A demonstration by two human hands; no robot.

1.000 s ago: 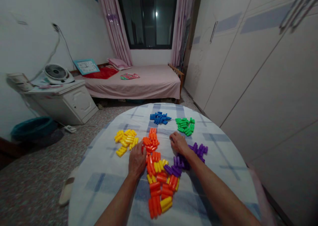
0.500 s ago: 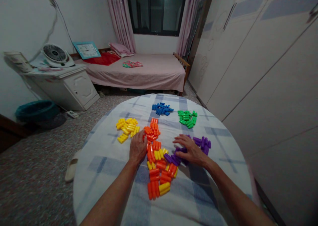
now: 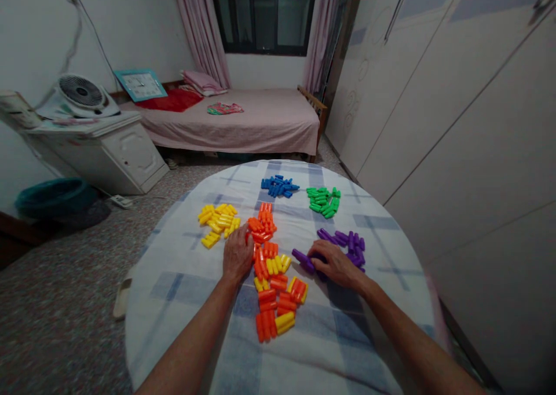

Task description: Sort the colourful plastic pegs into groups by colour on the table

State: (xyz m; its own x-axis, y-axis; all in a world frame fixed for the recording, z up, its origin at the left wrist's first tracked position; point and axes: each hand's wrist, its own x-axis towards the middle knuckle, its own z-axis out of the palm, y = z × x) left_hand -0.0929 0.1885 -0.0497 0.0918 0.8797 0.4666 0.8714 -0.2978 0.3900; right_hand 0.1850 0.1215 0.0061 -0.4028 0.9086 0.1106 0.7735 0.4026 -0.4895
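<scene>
Short plastic tube pieces lie in colour groups on the cloth. My left hand (image 3: 238,255) rests at the left side of the orange pieces (image 3: 262,221), its fingers curled against them; the fingertips are partly hidden. My right hand (image 3: 334,262) is closed over purple pieces (image 3: 303,260), which stick out to the left of its fingers. Other purple pieces (image 3: 354,244) lie just beyond and right of that hand. Between and below my hands, orange pieces mix with yellow pieces (image 3: 285,323) in a column toward me.
A round table with a checked cloth (image 3: 174,325) bears everything. Yellow (image 3: 220,220), blue (image 3: 278,186) and green pieces (image 3: 324,201) form separate heaps farther out. Beyond stand a bed (image 3: 269,117), a white cabinet (image 3: 130,157) with a fan (image 3: 81,91), and a wardrobe (image 3: 434,123).
My right hand has closed over purple pieces and drawn them right, away from the orange and yellow column. My left hand has stayed by the orange pieces. The view has shifted slightly.
</scene>
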